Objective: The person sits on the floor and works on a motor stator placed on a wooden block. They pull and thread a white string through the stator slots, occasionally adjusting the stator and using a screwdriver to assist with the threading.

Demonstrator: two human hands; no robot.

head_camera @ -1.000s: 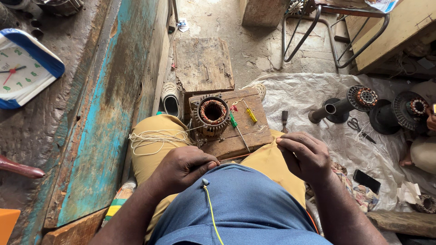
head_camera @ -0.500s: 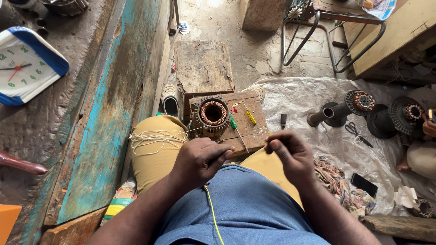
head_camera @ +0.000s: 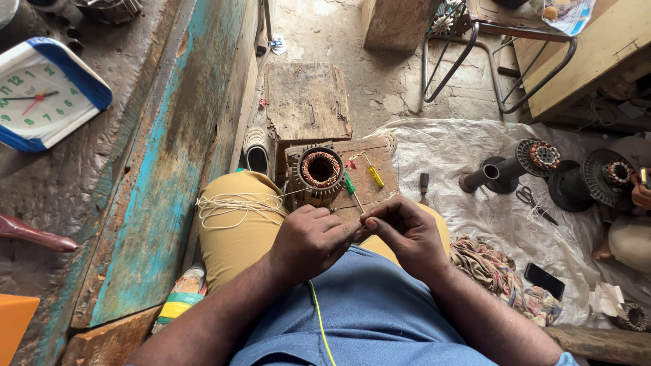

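While both sets of fingertips [head_camera: 359,225] pinch a thin white string [head_camera: 237,203] between them, the left hand [head_camera: 313,240] and right hand [head_camera: 405,232] meet. Just beyond lies a wound stator [head_camera: 319,169] on a wooden block [head_camera: 369,159].

Fingers [head_camera: 352,229] of both hands are meeting just behind the wooden block [head_camera: 369,177]. Stator [head_camera: 319,169] is sitting on it, ahead-left; two screwdrivers [head_camera: 363,179] ahead. String coil [head_camera: 234,205] is lying left, on the thigh [head_camera: 234,230].

A small wooden board [head_camera: 380,157] carries a copper-wound stator [head_camera: 320,169] and green [head_camera: 350,186] and yellow screwdrivers [head_camera: 375,176].
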